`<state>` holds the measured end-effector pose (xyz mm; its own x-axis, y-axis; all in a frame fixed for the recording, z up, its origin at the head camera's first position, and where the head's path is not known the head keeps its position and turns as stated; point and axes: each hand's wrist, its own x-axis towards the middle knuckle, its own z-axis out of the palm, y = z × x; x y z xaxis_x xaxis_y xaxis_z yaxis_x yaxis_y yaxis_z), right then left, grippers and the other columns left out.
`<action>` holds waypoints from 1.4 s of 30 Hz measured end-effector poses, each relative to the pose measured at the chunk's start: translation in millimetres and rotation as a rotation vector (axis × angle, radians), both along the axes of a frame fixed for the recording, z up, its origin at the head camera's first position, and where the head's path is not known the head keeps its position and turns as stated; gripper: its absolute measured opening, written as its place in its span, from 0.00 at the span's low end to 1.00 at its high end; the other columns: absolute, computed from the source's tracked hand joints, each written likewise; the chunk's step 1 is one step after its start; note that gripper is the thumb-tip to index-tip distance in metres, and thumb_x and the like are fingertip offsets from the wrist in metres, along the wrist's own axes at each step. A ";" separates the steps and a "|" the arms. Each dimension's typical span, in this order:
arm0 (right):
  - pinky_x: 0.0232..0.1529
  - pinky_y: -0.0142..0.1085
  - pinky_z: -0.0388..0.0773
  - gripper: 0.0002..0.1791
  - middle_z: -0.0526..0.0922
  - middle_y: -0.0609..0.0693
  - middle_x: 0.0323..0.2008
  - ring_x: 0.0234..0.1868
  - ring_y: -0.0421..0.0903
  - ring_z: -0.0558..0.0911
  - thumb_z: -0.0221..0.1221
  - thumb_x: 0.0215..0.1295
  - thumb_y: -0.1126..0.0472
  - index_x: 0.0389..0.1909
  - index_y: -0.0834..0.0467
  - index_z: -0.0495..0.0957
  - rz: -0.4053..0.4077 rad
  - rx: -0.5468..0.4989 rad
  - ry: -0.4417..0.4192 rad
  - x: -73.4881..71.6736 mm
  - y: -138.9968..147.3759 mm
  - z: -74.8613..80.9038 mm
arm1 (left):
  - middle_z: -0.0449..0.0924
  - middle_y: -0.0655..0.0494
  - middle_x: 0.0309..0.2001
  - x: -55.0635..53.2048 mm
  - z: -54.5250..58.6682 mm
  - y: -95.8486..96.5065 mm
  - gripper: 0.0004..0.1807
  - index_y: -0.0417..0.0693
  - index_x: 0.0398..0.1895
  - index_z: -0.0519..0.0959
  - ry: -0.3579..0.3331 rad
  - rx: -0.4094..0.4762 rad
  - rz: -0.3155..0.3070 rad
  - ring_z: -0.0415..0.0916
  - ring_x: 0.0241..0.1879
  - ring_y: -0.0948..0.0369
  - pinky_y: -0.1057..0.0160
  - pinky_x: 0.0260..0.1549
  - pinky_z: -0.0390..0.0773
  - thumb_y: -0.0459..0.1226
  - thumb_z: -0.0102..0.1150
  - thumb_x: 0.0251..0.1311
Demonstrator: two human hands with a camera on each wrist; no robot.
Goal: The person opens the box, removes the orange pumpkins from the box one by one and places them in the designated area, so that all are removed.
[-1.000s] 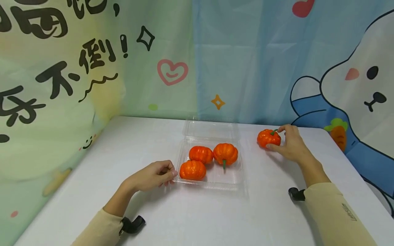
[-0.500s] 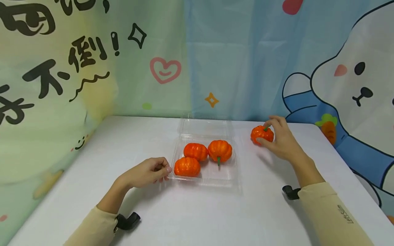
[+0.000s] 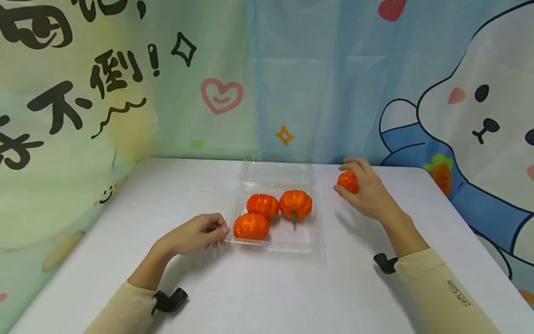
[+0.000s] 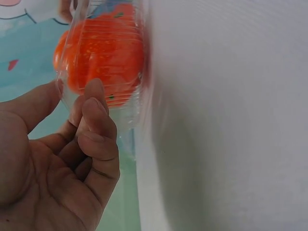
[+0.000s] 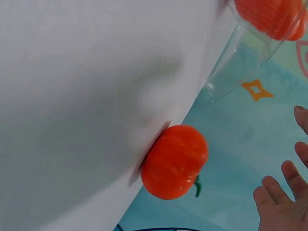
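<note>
In the head view, a clear plastic box (image 3: 308, 236) with three small orange pumpkins (image 3: 295, 204) inside lies with its lid (image 3: 276, 173) folded back. My left hand (image 3: 193, 236) is at its front left corner; the left wrist view has thumb and fingertips pinching the rim. One more small pumpkin (image 3: 346, 182) sits on the table right of the box, partly covered by my right hand (image 3: 369, 195) in the head view. From the right wrist, that pumpkin with its green stem stands apart from the extended fingers (image 5: 272, 190).
The white table (image 3: 267, 287) ends at a printed cloth backdrop (image 3: 317, 83) behind the box. Black wrist cameras (image 3: 171, 300) jut out from both sleeves.
My right hand has shifted left relative to the pumpkin and now covers more of it. The pumpkin stays in place beside the box. My left hand keeps its pinch; the head view has panned slightly.
</note>
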<state>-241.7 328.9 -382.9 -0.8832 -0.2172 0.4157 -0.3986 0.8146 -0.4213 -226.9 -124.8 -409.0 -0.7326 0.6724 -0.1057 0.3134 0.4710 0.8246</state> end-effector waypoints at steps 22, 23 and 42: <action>0.65 0.58 0.72 0.26 0.70 0.57 0.65 0.67 0.57 0.71 0.68 0.68 0.59 0.63 0.60 0.72 0.193 -0.001 0.000 -1.6 -37.3 9.8 | 0.84 0.47 0.33 -0.5 -2.2 -1.2 0.12 0.42 0.41 0.76 -0.011 0.008 0.019 0.77 0.29 0.51 0.65 0.27 0.76 0.42 0.55 0.76; 0.66 0.58 0.71 0.26 0.70 0.56 0.66 0.67 0.57 0.71 0.68 0.68 0.58 0.63 0.59 0.72 0.202 0.000 -0.007 -1.5 -39.4 9.2 | 0.84 0.47 0.33 -0.2 -2.8 -1.7 0.12 0.42 0.41 0.76 -0.015 0.008 0.021 0.77 0.29 0.50 0.65 0.27 0.76 0.43 0.55 0.76; 0.67 0.58 0.71 0.32 0.69 0.57 0.73 0.71 0.60 0.70 0.70 0.66 0.51 0.70 0.51 0.74 0.297 0.085 -0.185 8.7 -70.9 3.2 | 0.85 0.47 0.33 0.5 0.2 0.7 0.10 0.42 0.41 0.76 -0.008 0.010 0.006 0.76 0.29 0.51 0.66 0.27 0.76 0.41 0.56 0.76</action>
